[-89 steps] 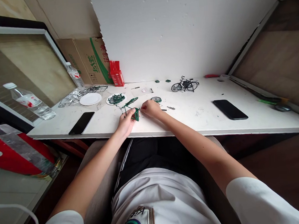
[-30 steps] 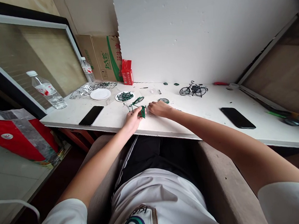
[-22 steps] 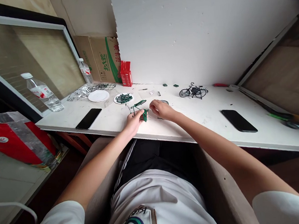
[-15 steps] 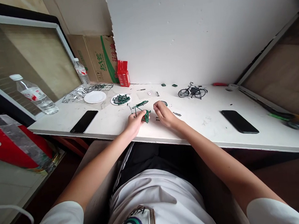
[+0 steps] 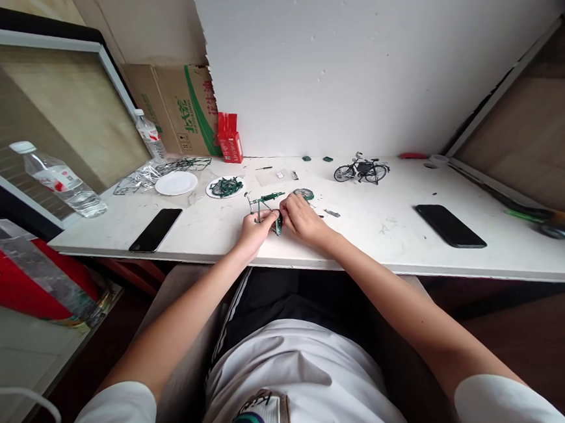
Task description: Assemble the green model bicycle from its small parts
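In my left hand (image 5: 259, 230) I grip a green model bicycle frame (image 5: 263, 203), its handlebar end sticking up past my fingers. My right hand (image 5: 300, 218) is closed in a pinch against the frame's near right end, and whatever sits between those fingertips is hidden. Just behind my right knuckles lies a green spoked wheel (image 5: 304, 194) on the table. A small grey part (image 5: 331, 213) rests to the right of that hand. Further back stands a black model bicycle (image 5: 361, 170).
On the white table (image 5: 372, 237) lie two dark phones (image 5: 155, 230), (image 5: 450, 226) near the front. A plate of green parts (image 5: 225, 187), a white plate (image 5: 176, 183) and a red box (image 5: 230, 138) stand behind. Water bottles (image 5: 62, 181) stand at left.
My right hand has moved left and now meets the bicycle frame. My left hand keeps hold of the frame. The whole view has shifted slightly.
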{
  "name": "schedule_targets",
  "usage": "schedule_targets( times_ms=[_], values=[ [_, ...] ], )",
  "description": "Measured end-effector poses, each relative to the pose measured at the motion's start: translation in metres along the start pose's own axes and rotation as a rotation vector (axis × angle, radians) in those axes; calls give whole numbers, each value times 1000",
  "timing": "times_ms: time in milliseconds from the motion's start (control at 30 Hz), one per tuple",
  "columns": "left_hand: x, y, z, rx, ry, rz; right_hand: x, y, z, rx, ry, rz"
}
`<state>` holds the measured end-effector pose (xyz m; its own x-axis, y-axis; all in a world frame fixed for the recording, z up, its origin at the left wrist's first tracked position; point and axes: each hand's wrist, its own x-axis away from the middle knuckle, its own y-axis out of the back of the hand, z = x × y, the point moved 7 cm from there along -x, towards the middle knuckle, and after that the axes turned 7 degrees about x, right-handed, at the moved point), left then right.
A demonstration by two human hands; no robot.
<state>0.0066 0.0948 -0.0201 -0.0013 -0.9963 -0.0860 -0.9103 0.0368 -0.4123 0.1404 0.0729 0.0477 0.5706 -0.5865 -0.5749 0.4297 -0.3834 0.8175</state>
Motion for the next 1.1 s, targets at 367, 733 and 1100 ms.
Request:
schedule_targets(
  times_ms=[367, 733, 1100],
  values=[
    [-1, 0, -1, 50, 80, 0, -1, -1, 2, 74, 33, -8],
    [1, -1, -4, 70, 103, -10, 1, 5, 1, 70, 32, -43],
    [0, 1, -1, 65, 93, -9, 3, 9, 3, 38, -9, -64]
  ],
)
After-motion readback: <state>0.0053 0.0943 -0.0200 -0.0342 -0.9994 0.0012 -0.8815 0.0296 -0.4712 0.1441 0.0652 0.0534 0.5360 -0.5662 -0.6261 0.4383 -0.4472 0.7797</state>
